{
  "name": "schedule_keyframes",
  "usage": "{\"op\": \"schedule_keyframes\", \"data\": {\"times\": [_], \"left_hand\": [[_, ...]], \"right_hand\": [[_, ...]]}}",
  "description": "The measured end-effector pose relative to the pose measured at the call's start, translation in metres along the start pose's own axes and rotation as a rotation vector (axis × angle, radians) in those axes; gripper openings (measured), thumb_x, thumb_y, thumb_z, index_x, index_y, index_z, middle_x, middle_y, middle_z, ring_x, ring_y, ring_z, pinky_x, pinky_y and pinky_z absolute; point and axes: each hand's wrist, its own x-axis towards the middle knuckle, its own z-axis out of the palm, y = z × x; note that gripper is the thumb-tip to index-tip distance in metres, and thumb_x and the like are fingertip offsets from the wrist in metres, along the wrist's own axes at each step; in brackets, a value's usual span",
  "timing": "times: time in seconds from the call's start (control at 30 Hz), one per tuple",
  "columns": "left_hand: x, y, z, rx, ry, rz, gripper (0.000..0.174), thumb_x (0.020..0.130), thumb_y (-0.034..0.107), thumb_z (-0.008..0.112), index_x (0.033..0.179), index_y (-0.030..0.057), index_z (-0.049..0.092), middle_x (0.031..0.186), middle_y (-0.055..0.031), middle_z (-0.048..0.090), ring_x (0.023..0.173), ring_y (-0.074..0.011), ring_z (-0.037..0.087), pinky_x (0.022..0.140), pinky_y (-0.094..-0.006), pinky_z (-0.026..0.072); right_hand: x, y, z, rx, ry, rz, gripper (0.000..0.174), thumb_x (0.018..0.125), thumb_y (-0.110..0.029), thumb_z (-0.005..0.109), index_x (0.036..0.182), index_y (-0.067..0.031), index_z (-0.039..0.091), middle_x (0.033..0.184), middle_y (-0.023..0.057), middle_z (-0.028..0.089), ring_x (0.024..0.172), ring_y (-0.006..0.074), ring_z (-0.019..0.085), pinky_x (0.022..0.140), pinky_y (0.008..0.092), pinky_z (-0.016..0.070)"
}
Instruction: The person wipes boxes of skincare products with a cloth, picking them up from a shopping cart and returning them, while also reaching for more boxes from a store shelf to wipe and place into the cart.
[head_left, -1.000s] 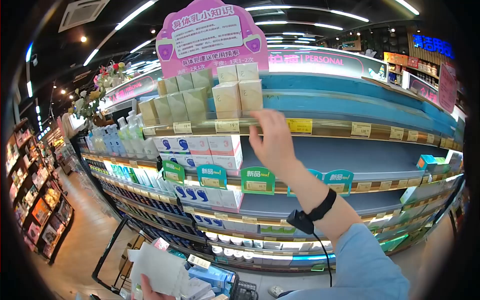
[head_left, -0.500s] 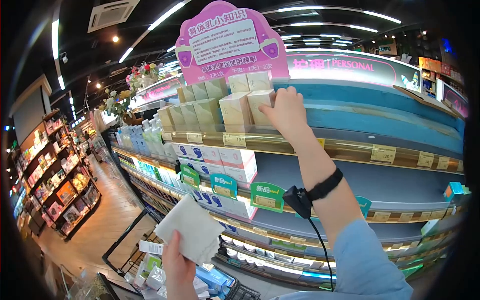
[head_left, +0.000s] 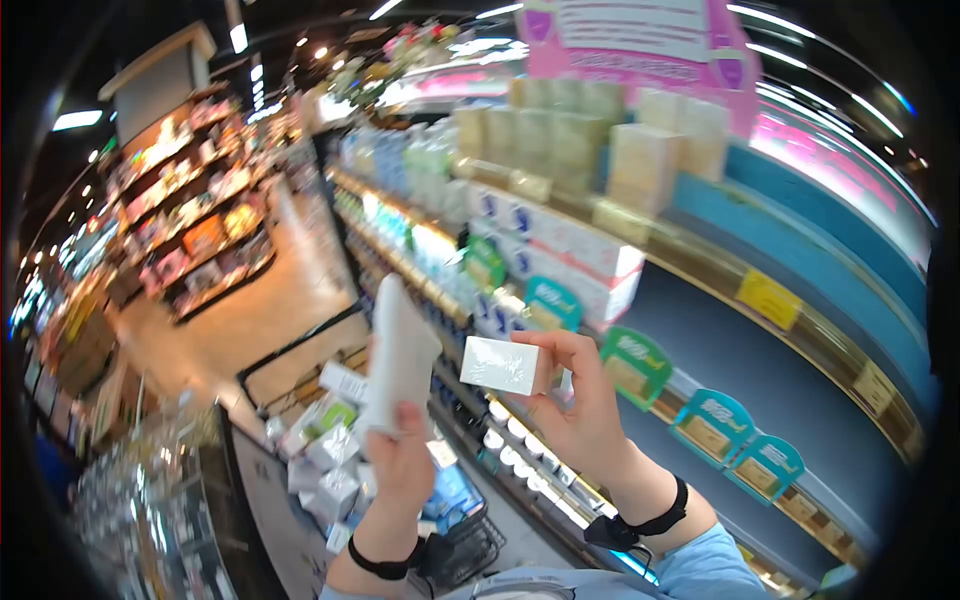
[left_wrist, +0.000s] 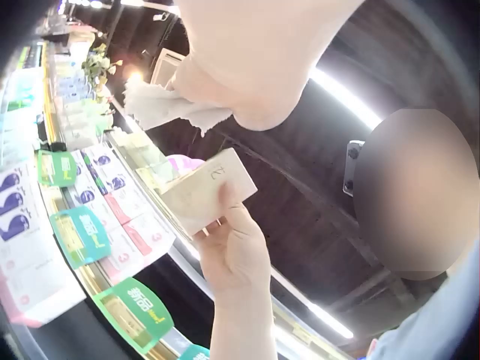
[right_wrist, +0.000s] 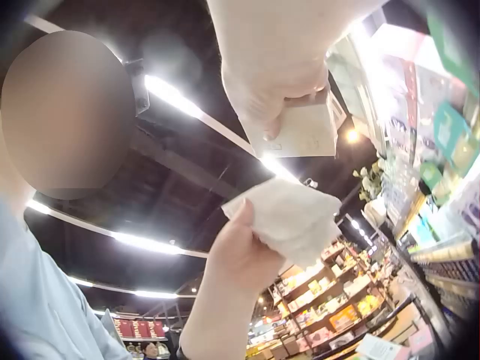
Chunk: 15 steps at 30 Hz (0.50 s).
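Note:
My right hand (head_left: 585,420) grips a small cream carton (head_left: 500,365), fingers on one side and thumb on the other, with its pale end face turned toward the head view. In the left wrist view the carton's broad side (left_wrist: 214,187) carries faint print. My left hand (head_left: 400,470) holds a folded white cloth (head_left: 402,350) upright, just left of the carton. The right wrist view shows the cloth's broad face (right_wrist: 289,217), with the thumb over its edge. Similar cream cartons (head_left: 642,170) stand on the top shelf.
Below my left hand is a cart basket holding several boxes (head_left: 340,488). Shelves run along the right, with green tags (head_left: 638,365) and a yellow price label (head_left: 770,298) on their edges. A display rack (head_left: 205,235) stands across the aisle at left.
My right hand has taken a cream carton from the top shelf and brought it down beside the cloth. My left hand has raised the cloth and turned it edge-on. The head view has swung left.

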Motion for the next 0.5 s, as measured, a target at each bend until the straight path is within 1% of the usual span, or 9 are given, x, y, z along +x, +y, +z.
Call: {"op": "schedule_keyframes", "data": {"times": [0.03, 0.07, 0.1, 0.17, 0.2, 0.3, 0.33, 0.43, 0.5], "left_hand": [[0.0, 0.008, -0.001, 0.368, -0.149, 0.254, 0.048, 0.091, 0.022, 0.052, 0.132, 0.0004, 0.04, 0.135, -0.0149, 0.042, 0.121, -0.0277, 0.044, 0.094, -0.0406, 0.0409], [0.001, 0.015, -0.002, 0.741, -0.312, 0.488, 0.053, 0.086, 0.018, 0.057, 0.134, 0.003, 0.04, 0.139, -0.0154, 0.038, 0.127, -0.0317, 0.037, 0.099, -0.0427, 0.0365], [0.001, 0.019, -0.004, 1.117, -0.49, 0.708, 0.06, 0.08, 0.014, 0.062, 0.136, 0.0056, 0.041, 0.144, -0.016, 0.033, 0.133, -0.0356, 0.03, 0.103, -0.0449, 0.0321], [-0.003, 0.021, -0.015, 1.121, -0.461, 0.645, 0.063, 0.076, 0.012, 0.063, 0.136, 0.0079, 0.041, 0.143, -0.0152, 0.034, 0.132, -0.0371, 0.032, 0.102, -0.0458, 0.0328], [-0.004, 0.023, -0.022, 1.096, -0.467, 0.609, 0.067, 0.072, 0.009, 0.063, 0.136, 0.0101, 0.042, 0.142, -0.0144, 0.035, 0.13, -0.0387, 0.033, 0.102, -0.0468, 0.0336], [0.001, 0.019, -0.071, 1.148, -0.369, 0.463, 0.068, 0.071, 0.006, 0.063, 0.136, 0.0103, 0.042, 0.143, -0.0137, 0.035, 0.129, -0.0382, 0.034, 0.101, -0.0496, 0.0339], [0.0, 0.017, -0.084, 1.18, -0.347, 0.445, 0.067, 0.072, 0.005, 0.062, 0.136, 0.0105, 0.042, 0.142, -0.0126, 0.035, 0.128, -0.037, 0.035, 0.1, -0.0491, 0.0345], [-0.01, 0.023, -0.103, 1.224, -0.329, 0.427, 0.07, 0.07, 0.004, 0.063, 0.136, 0.0101, 0.041, 0.142, -0.0126, 0.036, 0.129, -0.0362, 0.035, 0.102, -0.048, 0.0332], [-0.02, 0.025, -0.106, 1.239, -0.328, 0.398, 0.073, 0.066, 0.002, 0.065, 0.135, 0.0102, 0.042, 0.142, -0.0122, 0.036, 0.13, -0.0352, 0.034, 0.102, -0.0484, 0.0319]], "right_hand": [[-0.004, 0.007, 0.014, 0.048, -0.035, 0.072, 0.045, 0.075, 0.003, 0.064, 0.116, -0.003, 0.047, 0.111, 0.016, 0.057, 0.098, 0.0275, 0.059, 0.083, 0.0345, 0.0471], [-0.007, 0.014, 0.027, -0.057, -0.07, 0.049, 0.046, 0.075, 0.004, 0.063, 0.117, -0.0021, 0.046, 0.109, 0.0155, 0.057, 0.098, 0.026, 0.06, 0.082, 0.0336, 0.0483], [-0.013, 0.017, 0.039, -0.151, -0.105, 0.103, 0.044, 0.076, 0.005, 0.061, 0.116, -0.0019, 0.046, 0.106, 0.0144, 0.058, 0.098, 0.0257, 0.06, 0.08, 0.0334, 0.0493], [-0.012, 0.014, 0.06, 0.008, -0.112, 0.116, 0.042, 0.077, 0.006, 0.059, 0.115, -0.0012, 0.046, 0.103, 0.0144, 0.058, 0.096, 0.0264, 0.061, 0.078, 0.0336, 0.0495], [-0.015, 0.021, 0.069, -0.017, -0.135, 0.147, 0.042, 0.076, 0.004, 0.064, 0.114, -0.0018, 0.047, 0.102, 0.0145, 0.058, 0.095, 0.0265, 0.061, 0.078, 0.0343, 0.0487], [-0.025, 0.03, 0.101, -0.005, -0.169, 0.084, 0.044, 0.074, 0.001, 0.069, 0.113, -0.0029, 0.047, 0.102, 0.0141, 0.058, 0.094, 0.0257, 0.06, 0.079, 0.0336, 0.0483], [-0.027, 0.029, 0.108, -0.005, -0.222, 0.164, 0.047, 0.073, -0.003, 0.072, 0.113, -0.004, 0.047, 0.102, 0.014, 0.059, 0.094, 0.026, 0.06, 0.08, 0.0332, 0.0477], [-0.035, 0.028, 0.133, 0.039, -0.268, 0.198, 0.047, 0.074, -0.003, 0.072, 0.113, -0.0037, 0.047, 0.103, 0.0145, 0.059, 0.094, 0.0271, 0.06, 0.08, 0.0333, 0.0474], [-0.043, 0.032, 0.148, 0.042, -0.285, 0.135, 0.046, 0.074, -0.001, 0.07, 0.114, -0.0034, 0.046, 0.102, 0.0154, 0.059, 0.093, 0.0285, 0.06, 0.079, 0.0336, 0.0477]]}}
